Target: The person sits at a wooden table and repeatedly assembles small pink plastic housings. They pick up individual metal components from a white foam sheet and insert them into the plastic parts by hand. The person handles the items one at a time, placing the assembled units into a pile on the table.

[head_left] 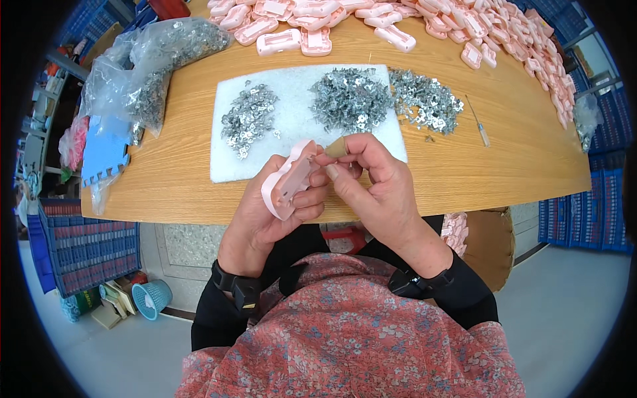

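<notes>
My left hand (269,209) is wrapped round a pink plastic shell (290,179), holding it tilted with its hollow side toward my right hand. My right hand (381,179) is closed in a pinch at the shell's upper end. A tan cover (336,147) sits on one of its fingertips. Whatever lies between those fingers is too small to make out. Just beyond both hands, a white foam sheet (292,99) bears a smaller heap of silvery metal clips (249,118) on the left and a larger metal clip pile (352,98) on the right.
More metal clips (428,101) lie on the wooden table (491,179) beside the sheet, near a thin screwdriver (479,123). Many pink shells (312,20) crowd the far and right edges. A plastic bag of clips (149,86) and a blue foam mat (105,149) are at left.
</notes>
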The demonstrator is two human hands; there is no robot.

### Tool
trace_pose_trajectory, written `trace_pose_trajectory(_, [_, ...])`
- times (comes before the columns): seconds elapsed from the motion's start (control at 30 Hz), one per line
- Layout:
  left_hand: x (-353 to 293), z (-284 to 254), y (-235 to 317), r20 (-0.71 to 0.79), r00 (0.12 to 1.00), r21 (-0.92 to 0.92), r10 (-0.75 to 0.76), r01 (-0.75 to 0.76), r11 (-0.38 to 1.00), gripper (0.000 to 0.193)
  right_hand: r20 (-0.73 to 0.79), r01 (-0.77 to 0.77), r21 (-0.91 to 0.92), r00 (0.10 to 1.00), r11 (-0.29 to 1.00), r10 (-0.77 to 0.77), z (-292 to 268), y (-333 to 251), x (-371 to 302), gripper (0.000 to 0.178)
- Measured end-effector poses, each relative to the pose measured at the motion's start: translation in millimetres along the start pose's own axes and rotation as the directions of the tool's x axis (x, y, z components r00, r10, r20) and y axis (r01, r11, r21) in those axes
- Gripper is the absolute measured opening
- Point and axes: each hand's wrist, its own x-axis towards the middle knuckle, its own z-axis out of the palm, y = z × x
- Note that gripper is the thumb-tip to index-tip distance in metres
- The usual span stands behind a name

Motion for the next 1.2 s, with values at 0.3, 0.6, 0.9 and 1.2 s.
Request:
trace_pose_trajectory(0.3, [-5,-9,-4,0.11,0.979,-0.017,-0.17,0.173,0.985,0.041,0.153,-0.118,-0.021,0.981,0.993,0.119,-18,-2,17,0.023])
trace_pose_trajectory(0.6, [1,-20,-7,0.167,0.958,-0.113,-0.233,0.254,0.961,0.039,0.157,-0.206,-0.046,0.965,0.977,0.211,-22,-4,15,0.021])
trace_pose_trajectory(0.9, [3,-20,-11,0.215,0.946,-0.144,-0.243,0.277,0.95,0.038,0.249,-0.269,-0.043,0.93,0.962,0.271,-28,-4,20,0.022])
trace_pose_trajectory(1.2, [6,13,-8,-0.048,0.985,0.252,0.164,-0.147,0.956,0.039,0.018,0.013,0.043,1.0,0.999,-0.013,-25,-1,3,0.043])
